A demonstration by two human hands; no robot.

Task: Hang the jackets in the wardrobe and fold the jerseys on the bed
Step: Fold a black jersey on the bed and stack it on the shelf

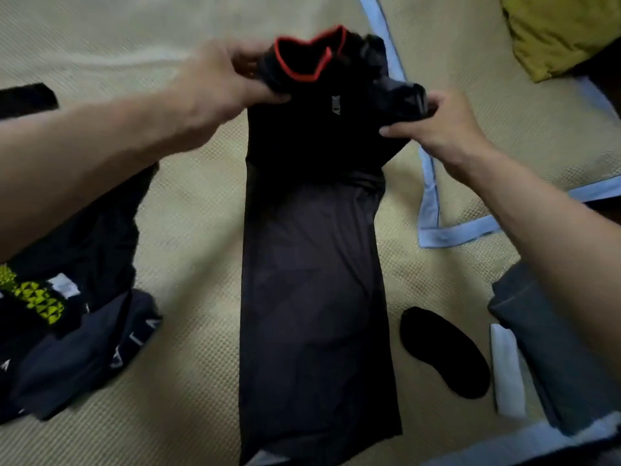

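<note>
A black jersey (309, 280) with an orange-trimmed collar lies lengthwise on the beige bed mat (188, 213), its sides folded in to a narrow strip. My left hand (218, 79) grips the jersey at the collar's left side. My right hand (437, 122) pinches the bunched right shoulder and sleeve. The top of the jersey is lifted slightly off the mat; the lower part lies flat towards me.
A pile of dark garments with yellow-green print (67, 314) lies at the left. A black oval cloth item (443, 351) and a white folded piece (507, 371) lie at the right beside my jeans-clad leg (551, 348). A yellow cushion (557, 31) sits at the top right.
</note>
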